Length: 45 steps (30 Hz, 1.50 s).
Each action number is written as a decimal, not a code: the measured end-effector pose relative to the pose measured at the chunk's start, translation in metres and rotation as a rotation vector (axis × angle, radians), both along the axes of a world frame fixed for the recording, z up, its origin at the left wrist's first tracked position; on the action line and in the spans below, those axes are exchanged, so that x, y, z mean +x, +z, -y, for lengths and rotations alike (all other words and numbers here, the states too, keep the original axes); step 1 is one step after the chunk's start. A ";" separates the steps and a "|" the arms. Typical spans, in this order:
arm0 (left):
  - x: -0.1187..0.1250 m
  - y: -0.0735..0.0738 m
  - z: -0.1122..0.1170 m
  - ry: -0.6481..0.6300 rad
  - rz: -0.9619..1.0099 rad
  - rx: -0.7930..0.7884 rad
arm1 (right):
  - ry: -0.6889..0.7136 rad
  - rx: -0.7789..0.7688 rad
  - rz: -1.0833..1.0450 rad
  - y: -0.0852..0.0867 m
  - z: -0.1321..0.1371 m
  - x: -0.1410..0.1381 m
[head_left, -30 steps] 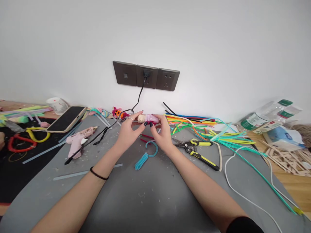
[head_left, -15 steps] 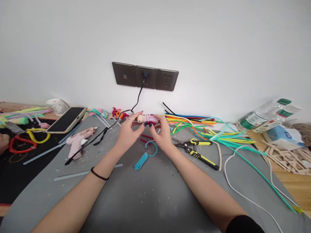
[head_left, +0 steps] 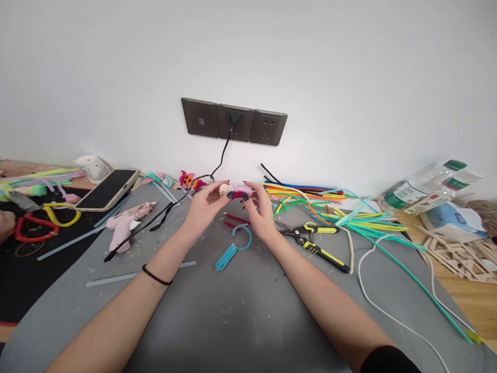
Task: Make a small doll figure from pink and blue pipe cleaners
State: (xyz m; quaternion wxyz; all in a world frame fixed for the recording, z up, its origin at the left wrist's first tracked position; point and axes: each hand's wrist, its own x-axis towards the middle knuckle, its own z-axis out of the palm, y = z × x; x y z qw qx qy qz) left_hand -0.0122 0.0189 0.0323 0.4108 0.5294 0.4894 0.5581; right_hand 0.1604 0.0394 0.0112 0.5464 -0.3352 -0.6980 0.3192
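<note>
Between my two hands is a small fuzzy pipe-cleaner piece [head_left: 239, 189], cream at its left end, lilac and dark pink towards the right. My left hand [head_left: 208, 204] grips its left end between thumb and fingers. The right end is pinched by my right hand [head_left: 259, 210]. Fingers cover parts of the piece, so its full shape is hidden. Just below lie dark red pipe-cleaner stems [head_left: 236, 219] and a blue pipe-cleaner piece [head_left: 226, 257] with a curled hook. Wire strippers [head_left: 310, 235] with yellow and black handles rest right of my right hand.
A pink glue gun [head_left: 125, 228] and a phone [head_left: 107, 190] lie left, near scissors [head_left: 37, 229]. Another person's hand [head_left: 5, 223] shows at the left edge. Bundled pipe cleaners [head_left: 365, 220], a white cable [head_left: 363, 280], bottles [head_left: 407, 194] and wooden sticks [head_left: 460, 254] occupy the right.
My thumbs have moved a little farther apart, showing more of the dark pink part. Both hands still hold the piece in about the same place.
</note>
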 end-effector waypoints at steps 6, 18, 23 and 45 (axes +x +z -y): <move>-0.002 0.000 -0.004 0.032 0.175 -0.057 | 0.022 -0.099 -0.065 -0.002 -0.003 -0.002; -0.006 -0.005 -0.005 -0.030 0.000 0.058 | 0.058 -0.182 -0.129 -0.004 -0.004 -0.004; -0.005 -0.005 -0.005 -0.010 -0.027 0.084 | 0.079 -0.192 -0.136 -0.001 -0.002 -0.004; -0.005 0.003 -0.001 -0.077 0.015 0.043 | 0.051 -0.168 -0.163 -0.002 -0.005 -0.003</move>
